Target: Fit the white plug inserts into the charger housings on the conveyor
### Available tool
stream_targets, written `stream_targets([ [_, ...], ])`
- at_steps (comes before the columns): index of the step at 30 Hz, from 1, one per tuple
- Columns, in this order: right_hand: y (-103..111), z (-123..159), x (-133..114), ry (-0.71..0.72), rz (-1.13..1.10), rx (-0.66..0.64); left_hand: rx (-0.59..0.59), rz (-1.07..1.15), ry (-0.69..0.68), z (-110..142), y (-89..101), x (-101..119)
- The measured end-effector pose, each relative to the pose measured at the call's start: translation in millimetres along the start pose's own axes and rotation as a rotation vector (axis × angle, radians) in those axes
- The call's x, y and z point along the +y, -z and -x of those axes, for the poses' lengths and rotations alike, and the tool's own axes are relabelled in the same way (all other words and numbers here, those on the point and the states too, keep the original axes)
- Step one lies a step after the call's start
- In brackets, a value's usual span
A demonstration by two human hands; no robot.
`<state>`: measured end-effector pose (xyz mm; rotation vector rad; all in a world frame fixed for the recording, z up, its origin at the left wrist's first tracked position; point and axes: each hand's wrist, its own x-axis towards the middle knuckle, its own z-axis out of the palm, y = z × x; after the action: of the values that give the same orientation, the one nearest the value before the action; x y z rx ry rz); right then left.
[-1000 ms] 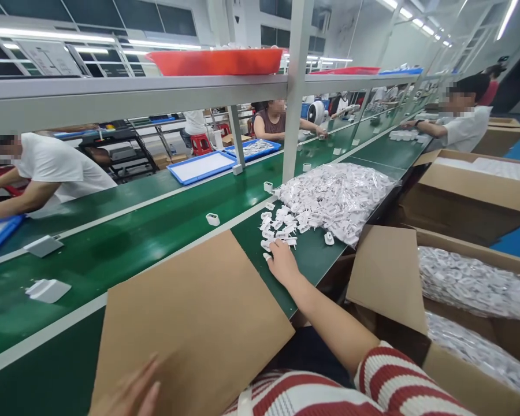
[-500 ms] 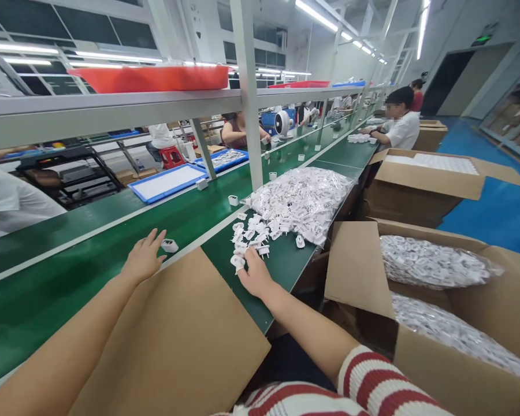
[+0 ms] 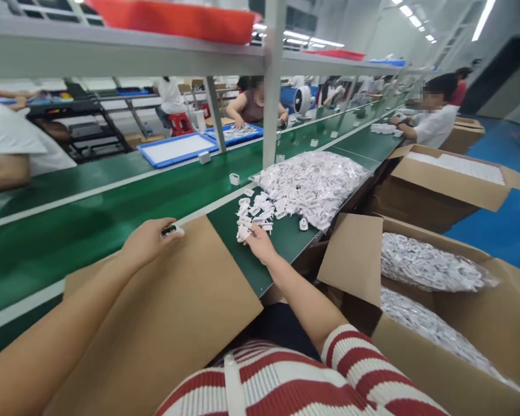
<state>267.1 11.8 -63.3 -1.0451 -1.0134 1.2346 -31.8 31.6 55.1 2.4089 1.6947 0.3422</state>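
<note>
My left hand [image 3: 149, 240] is closed around a small white plastic housing [image 3: 173, 231] with a dark opening, above the far edge of a cardboard sheet [image 3: 190, 283]. At the near end of a loose pile of white plastic plug parts [image 3: 260, 205], my right hand [image 3: 260, 242] pinches one white plug part [image 3: 243, 233]. Behind the pile lies a clear plastic bag [image 3: 316, 179] full of the same white parts. One single part [image 3: 303, 223] rests apart, to the right of the pile.
A green conveyor belt [image 3: 91, 222] carries spaced white housings such as this one [image 3: 234, 179]. Open cartons [image 3: 351, 254] with bagged parts stand at right. A metal post [image 3: 271, 86] and shelf rise ahead. Co-workers sit across the belt and farther along; blue trays [image 3: 173, 150] lie opposite.
My left hand has closed on the white housing, lifted it off the belt and brought it over the cardboard. My right hand stays at the pile with a plug part. The view has tilted down.
</note>
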Motion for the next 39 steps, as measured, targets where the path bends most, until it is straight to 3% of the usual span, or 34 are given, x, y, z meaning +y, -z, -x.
stream_targets([
  [4, 0, 23, -11, -0.133, -0.006, -0.219, -0.053, -0.012, 0.033, 79, -20.7, 16],
  [7, -9, 47, -23, -0.16, -0.02, -0.276, -0.052, 0.015, 0.061, 134, -41.7, 20],
  [11, -27, 75, -34, -0.166, 0.035, -0.36, 0.069, 0.124, 0.161, 190, -57.1, 37],
  [14, -39, 95, -39, -0.067, 0.123, -0.444, 0.179, 0.254, 0.292, 216, -63.2, 53],
  [18, -48, 115, -37, 0.165, 0.336, -0.545, 0.278, 0.516, 0.452, 230, -81.3, 64],
  [21, -51, 119, -21, 0.295, 0.511, -0.521, 0.35, 0.668, 0.484, 229, -99.3, 67],
  [25, -52, 116, -1, 0.208, 0.634, -0.495, 0.39, 0.74, 0.48, 225, -114.7, 68],
  [27, -55, 117, -3, 0.262, 0.671, -0.502, 0.387, 0.724, 0.459, 224, -117.2, 68],
  [31, -71, 128, -25, 0.519, 0.733, -0.573, 0.397, 0.687, 0.412, 224, -116.5, 68],
  [35, -88, 137, -36, 0.606, 0.822, -0.751, 0.399, 0.687, 0.386, 225, -114.8, 69],
  [39, -95, 137, -33, 0.656, 0.975, -0.835, 0.397, 0.668, 0.375, 226, -115.6, 69],
])
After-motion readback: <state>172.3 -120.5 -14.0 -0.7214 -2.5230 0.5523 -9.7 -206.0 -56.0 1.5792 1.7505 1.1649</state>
